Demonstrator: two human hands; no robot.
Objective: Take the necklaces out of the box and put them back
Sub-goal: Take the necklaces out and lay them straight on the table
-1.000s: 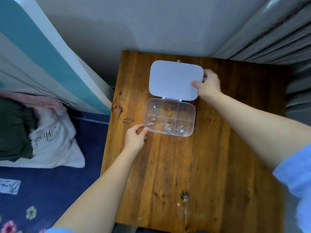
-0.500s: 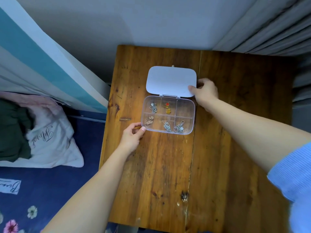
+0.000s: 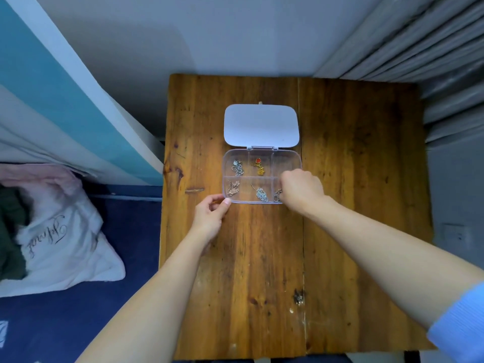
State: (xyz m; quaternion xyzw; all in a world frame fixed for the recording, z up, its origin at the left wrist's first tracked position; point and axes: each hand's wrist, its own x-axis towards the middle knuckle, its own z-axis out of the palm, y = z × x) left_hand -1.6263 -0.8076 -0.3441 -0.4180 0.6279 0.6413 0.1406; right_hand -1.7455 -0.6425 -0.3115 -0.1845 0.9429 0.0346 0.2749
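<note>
A clear plastic box [image 3: 285,158] with six compartments lies on the wooden table [image 3: 262,258], its white lid [image 3: 261,125] folded flat back. Necklaces lie in several compartments: a silver one [image 3: 237,167], a gold one with a red pendant [image 3: 258,166], a rose-gold one [image 3: 233,187] and a silver one [image 3: 261,193]. My left hand [image 3: 210,218] pinches the box's near left corner. My right hand [image 3: 301,189] reaches down into the near right compartment, fingers closed around a silver necklace [image 3: 277,195] that is mostly hidden under it.
The table stands against a grey wall, with grey curtains [image 3: 432,48] on the right. To the left a bed with a blue sheet [image 3: 78,310] and a white pillow [image 3: 60,239] lies lower than the table. A teal-and-white curtain [image 3: 52,87] hangs over the bed.
My right hand has left the lid's right edge and come down into the near right compartment. The lid now lies fully open. My left hand has stayed at the near left corner.
</note>
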